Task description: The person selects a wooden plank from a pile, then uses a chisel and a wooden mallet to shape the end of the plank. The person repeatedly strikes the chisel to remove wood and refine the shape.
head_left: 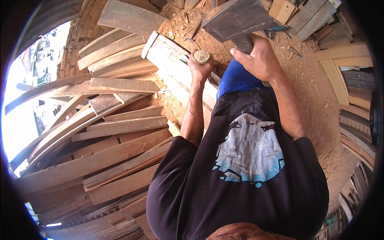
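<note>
My left hand (pixel 199 70) is closed round the handle of a chisel (pixel 202 56). Its round wooden butt points up, and its blade is hidden below my fist. Under it lies a long pale timber (pixel 170 50), which runs from the upper left down beside my left leg. My right hand (pixel 262 60) grips the short handle of a mallet with a big, dark, blocky wooden head (pixel 238 20). The mallet is raised in front of me to the right, apart from the chisel.
Stacks of curved and straight boards (pixel 124 124) fill the left side. More wood pieces (pixel 356 76) are piled along the right, with offcuts (pixel 308 18) at the far right. Shavings and chips cover the floor (pixel 302 76). Bright daylight comes in at the far left.
</note>
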{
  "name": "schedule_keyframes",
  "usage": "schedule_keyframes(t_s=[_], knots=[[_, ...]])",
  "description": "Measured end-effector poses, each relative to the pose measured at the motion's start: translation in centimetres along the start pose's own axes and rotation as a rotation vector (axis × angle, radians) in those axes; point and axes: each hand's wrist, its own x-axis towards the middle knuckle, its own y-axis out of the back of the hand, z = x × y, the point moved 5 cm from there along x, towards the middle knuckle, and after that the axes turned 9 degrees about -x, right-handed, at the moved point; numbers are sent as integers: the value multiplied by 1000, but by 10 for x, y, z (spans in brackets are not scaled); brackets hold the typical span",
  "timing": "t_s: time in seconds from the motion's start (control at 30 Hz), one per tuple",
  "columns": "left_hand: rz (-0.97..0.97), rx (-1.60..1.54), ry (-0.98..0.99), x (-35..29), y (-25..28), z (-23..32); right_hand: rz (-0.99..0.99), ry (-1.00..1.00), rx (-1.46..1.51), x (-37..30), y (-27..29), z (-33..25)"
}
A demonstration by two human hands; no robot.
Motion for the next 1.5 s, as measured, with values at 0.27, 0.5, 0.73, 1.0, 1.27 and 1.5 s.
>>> schedule_keyframes(t_s=[0.27, 0.5, 0.73, 1.0, 1.27, 1.5], knots=[[-38, 191, -180, -14, -12, -6, -365, -41, -528, -7, -69, 36], [50, -217, -14, 6, 7, -21, -108, 21, -204, 0, -41, 19], [-15, -56, -68, 5, 10, -11, -39, 17, -49, 9, -30, 5], [-118, 79, -161, -13, 4, -17, -491, -103, -492, -2, -88, 48], [130, -409, -215, 1, 22, -73, -204, 165, 66, -19, -85, 15], [252, -172, -119, 48, 57, -41, -142, 288, 161, -44, -81, 16]])
